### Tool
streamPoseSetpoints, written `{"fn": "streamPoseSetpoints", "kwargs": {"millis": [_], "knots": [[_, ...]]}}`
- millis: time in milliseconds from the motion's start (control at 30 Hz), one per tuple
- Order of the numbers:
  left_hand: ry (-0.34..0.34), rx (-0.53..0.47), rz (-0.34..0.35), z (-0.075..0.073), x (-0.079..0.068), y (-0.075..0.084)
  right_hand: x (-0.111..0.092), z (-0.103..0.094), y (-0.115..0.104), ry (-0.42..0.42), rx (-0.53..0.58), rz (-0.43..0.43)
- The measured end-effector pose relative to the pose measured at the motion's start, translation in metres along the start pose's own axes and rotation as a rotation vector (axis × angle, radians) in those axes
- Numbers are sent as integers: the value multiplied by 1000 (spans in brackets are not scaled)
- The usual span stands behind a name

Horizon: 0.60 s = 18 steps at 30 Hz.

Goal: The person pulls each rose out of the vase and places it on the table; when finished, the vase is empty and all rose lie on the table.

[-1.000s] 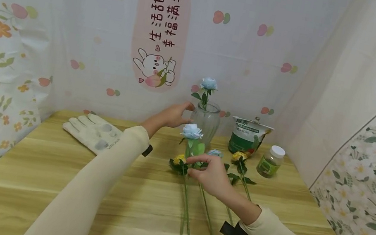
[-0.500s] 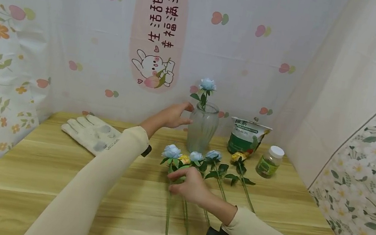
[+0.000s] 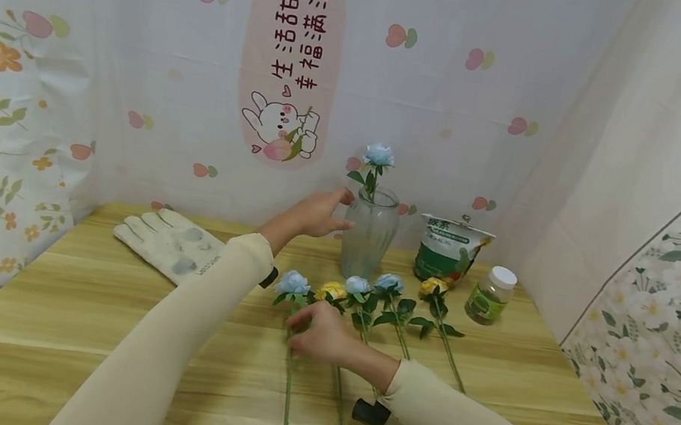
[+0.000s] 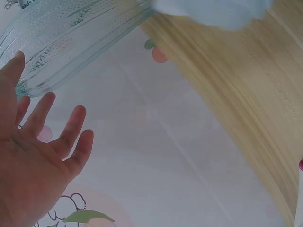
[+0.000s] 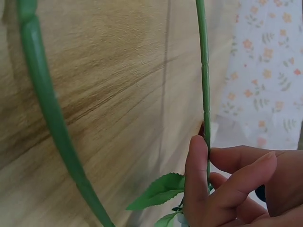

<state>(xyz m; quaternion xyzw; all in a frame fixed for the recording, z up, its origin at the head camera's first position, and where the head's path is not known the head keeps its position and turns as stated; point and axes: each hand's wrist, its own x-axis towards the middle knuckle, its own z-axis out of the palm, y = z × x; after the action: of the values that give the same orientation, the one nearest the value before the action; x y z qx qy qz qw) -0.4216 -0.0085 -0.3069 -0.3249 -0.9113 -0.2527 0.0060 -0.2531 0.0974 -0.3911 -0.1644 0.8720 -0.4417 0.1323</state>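
Observation:
My right hand (image 3: 326, 333) pinches the green stem (image 5: 204, 71) of a blue rose (image 3: 294, 282), just below its bloom. The rose lies low over the table at the left end of a row of flowers. At the ribbed glass vase (image 3: 368, 240), my left hand (image 3: 316, 212) holds its fingers spread around the left side. In the left wrist view those fingers (image 4: 71, 125) look straight and apart; whether they touch the glass I cannot tell. One blue rose (image 3: 378, 155) stands in the vase. Beside my right hand lie a yellow rose (image 3: 332, 290) and another blue rose (image 3: 358, 285).
Farther right on the wooden table (image 3: 105, 346) lie a blue rose (image 3: 390, 282) and a yellow rose (image 3: 433, 286). A green-and-white pouch (image 3: 448, 250) and a white-capped jar (image 3: 490, 294) stand behind them. A pale work glove (image 3: 171, 243) lies at the left. Patterned curtains enclose the table.
My right hand has brought the blue rose down from in front of the vase and over to the left, beside the yellow rose. My left hand stays at the vase.

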Motion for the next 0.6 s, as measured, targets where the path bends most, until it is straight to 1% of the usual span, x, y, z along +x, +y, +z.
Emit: {"fn": "streamPoseSetpoints", "kwargs": {"millis": [167, 333, 433, 600], "knots": [[14, 9, -1, 0, -1, 1, 5, 4, 3, -13, -21, 17], [22, 18, -12, 2, 0, 3, 4, 5, 6, -11, -24, 37], [32, 30, -21, 4, 1, 4, 3, 4, 8, -24, -22, 52], [51, 47, -38, 6, 2, 5, 5, 2, 10, -46, -54, 44]]}}
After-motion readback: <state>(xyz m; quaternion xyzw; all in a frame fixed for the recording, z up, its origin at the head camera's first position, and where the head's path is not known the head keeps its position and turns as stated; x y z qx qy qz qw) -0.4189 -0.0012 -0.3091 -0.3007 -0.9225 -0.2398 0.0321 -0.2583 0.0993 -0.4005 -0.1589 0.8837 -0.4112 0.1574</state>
